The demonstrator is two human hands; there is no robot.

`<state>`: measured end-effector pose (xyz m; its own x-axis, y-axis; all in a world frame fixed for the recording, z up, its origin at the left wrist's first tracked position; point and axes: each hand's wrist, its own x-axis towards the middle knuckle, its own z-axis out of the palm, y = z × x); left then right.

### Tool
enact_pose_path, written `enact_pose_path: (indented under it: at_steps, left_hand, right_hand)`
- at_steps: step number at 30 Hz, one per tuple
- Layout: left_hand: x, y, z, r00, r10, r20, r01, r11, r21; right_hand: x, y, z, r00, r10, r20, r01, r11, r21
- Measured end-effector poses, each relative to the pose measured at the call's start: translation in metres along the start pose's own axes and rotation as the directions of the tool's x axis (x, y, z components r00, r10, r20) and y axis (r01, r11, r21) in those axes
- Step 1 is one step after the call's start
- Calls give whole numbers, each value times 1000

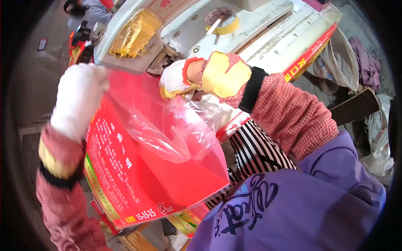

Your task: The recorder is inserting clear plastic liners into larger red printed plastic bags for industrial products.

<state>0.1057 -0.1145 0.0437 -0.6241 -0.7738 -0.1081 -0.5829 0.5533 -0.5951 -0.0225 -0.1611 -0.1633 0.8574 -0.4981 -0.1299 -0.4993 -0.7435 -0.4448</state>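
My left hand (79,98), in a white glove, grips the upper left edge of a large red printed bag (138,175) held upright in front of me. My right hand (178,79), in a white glove with yellow and red patches, holds the top of the bag and its clear plastic inner liner (180,125) just under the head of a grey-white machine (188,29). The liner is crumpled and spills out of the bag's mouth. Both forearms wear red checked sleeves with black cuffs.
A roll of yellow tape (222,21) lies on the machine table. A gold foil patch (134,35) is stuck on the machine head. Another person (90,10) stands at the top left. White sacks (343,58) and checked cloth lie at the right.
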Motion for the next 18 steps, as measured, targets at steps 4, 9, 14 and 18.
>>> enact_pose_path:
  at_steps: [4,9,14,18]
  left_hand:
    - [-17,98,-57,953,181,-242,-226,959,-173]
    - [-4,160,-42,894,142,425,1,948,-319]
    - [-23,125,-60,488,741,461,230,400,-887]
    - [-23,74,-65,523,472,710,626,352,-696]
  right_hand:
    - [-24,-8,-7,978,189,-88,-138,904,405]
    - [-21,-9,-12,963,210,-171,-146,934,327]
    - [-14,-34,-12,942,204,-268,-146,965,218]
    - [-26,-26,-3,919,208,-334,-176,976,124]
